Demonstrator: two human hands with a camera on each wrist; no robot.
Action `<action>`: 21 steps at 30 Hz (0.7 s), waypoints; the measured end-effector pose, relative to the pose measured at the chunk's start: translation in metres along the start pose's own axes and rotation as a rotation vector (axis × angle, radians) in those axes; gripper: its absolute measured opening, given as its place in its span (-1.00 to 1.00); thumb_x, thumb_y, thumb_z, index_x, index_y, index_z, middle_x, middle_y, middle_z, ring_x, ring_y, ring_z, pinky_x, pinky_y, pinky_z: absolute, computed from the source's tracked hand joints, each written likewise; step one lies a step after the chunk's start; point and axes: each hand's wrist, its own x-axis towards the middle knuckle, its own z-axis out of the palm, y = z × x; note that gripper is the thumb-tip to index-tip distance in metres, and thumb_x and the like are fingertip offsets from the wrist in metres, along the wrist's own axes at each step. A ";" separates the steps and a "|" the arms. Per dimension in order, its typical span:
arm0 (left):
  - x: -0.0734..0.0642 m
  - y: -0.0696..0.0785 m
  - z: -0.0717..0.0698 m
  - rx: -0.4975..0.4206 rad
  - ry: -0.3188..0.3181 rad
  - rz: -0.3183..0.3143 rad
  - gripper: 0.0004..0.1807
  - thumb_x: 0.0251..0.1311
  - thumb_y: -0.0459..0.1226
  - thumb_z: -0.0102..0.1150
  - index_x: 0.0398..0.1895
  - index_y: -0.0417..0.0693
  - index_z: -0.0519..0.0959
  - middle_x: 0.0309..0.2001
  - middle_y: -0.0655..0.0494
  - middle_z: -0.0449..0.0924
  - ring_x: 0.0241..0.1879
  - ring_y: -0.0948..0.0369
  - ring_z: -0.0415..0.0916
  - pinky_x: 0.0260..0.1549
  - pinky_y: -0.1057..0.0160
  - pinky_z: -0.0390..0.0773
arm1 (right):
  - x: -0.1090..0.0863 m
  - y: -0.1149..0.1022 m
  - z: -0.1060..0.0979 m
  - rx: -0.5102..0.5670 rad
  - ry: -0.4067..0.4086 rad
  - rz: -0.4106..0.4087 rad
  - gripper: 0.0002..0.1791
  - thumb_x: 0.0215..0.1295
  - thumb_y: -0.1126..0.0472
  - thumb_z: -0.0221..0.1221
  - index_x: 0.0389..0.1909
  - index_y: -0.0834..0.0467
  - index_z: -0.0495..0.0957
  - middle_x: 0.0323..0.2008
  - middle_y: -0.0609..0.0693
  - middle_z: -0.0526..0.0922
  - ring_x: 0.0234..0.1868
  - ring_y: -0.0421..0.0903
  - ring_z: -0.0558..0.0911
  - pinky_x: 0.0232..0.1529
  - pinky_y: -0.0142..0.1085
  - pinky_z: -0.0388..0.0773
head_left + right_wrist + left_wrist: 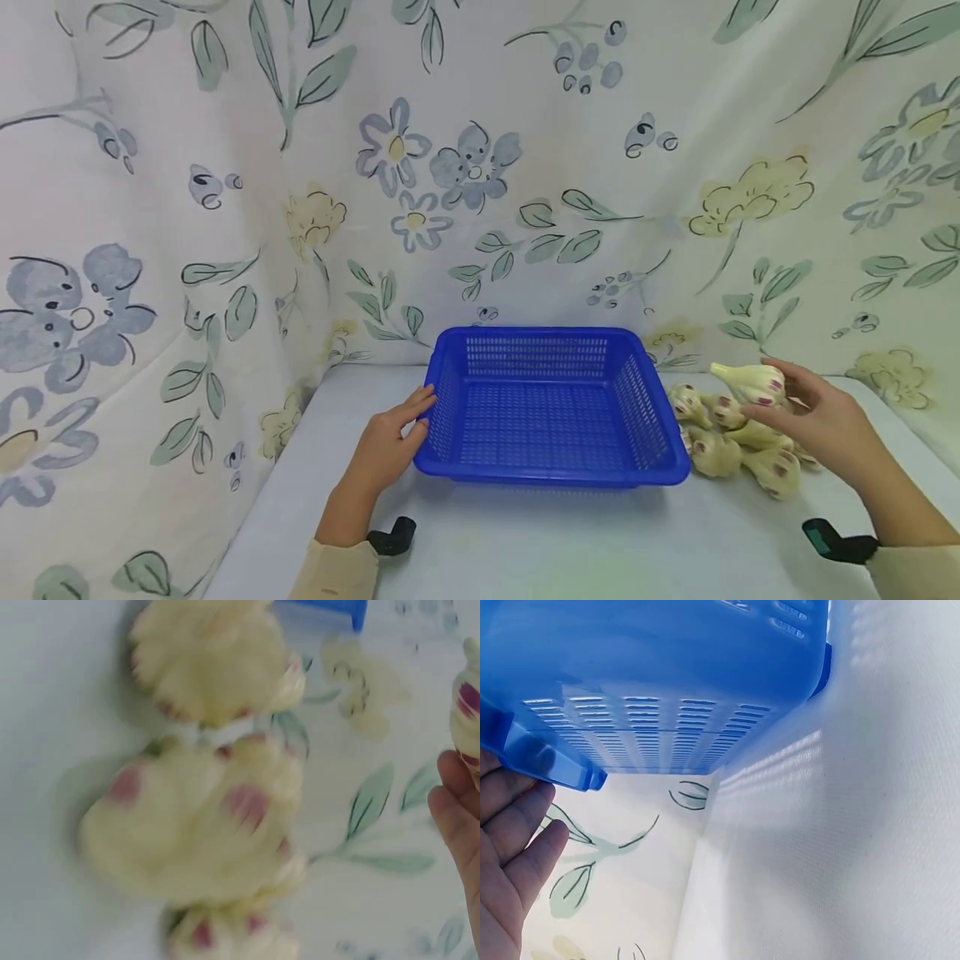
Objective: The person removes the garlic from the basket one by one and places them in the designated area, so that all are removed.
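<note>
A blue slotted plastic basket point(551, 481) stands on the white table, with nothing inside it. At its left rim rests my left hand point(390, 442), fingers fairly straight; the left wrist view shows this hand point(514, 847) against the underside of the rim. To the basket's right, my right hand point(821, 421) pinches a garlic bulb point(753, 384) between thumb and fingers, its stem pointing left. The held bulb point(466, 712) is partly cut off in the right wrist view. Beneath it lies a heap of garlic bulbs point(716, 452), blurred in the right wrist view.
The white table point(525, 542) extends in front of the basket. Behind and to the left hangs a cloth point(480, 275) printed with flowers and leaves. The garlic heap sits close against the basket's right side.
</note>
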 end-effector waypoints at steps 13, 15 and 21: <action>0.001 -0.001 -0.003 0.055 -0.001 0.029 -0.54 0.34 -0.31 0.03 0.31 -0.09 0.49 0.38 0.15 0.39 0.39 0.08 0.32 0.26 -0.09 0.42 | -0.058 0.109 -0.009 0.073 0.119 0.317 0.08 0.20 -0.27 0.25 0.57 0.09 -0.06 0.41 0.19 0.27 0.25 0.16 0.35 -0.17 -0.31 0.60; 0.002 0.000 -0.002 0.061 -0.012 0.026 -0.54 0.35 -0.31 0.02 0.31 -0.08 0.48 0.39 0.14 0.38 0.40 0.07 0.31 0.26 -0.10 0.41 | -0.065 0.121 -0.008 0.092 0.081 0.359 0.11 0.20 -0.29 0.23 0.57 0.13 -0.10 0.42 0.28 0.22 0.25 0.14 0.38 -0.05 -0.04 0.58; 0.004 -0.001 -0.001 0.074 -0.010 0.020 -0.54 0.36 -0.31 0.02 0.32 -0.08 0.48 0.38 0.15 0.38 0.40 0.05 0.31 0.25 -0.13 0.42 | -0.070 0.135 -0.005 0.140 -0.057 0.403 0.14 0.25 -0.31 0.18 0.54 0.28 -0.16 0.43 0.46 0.05 0.31 0.47 0.17 0.06 0.28 0.40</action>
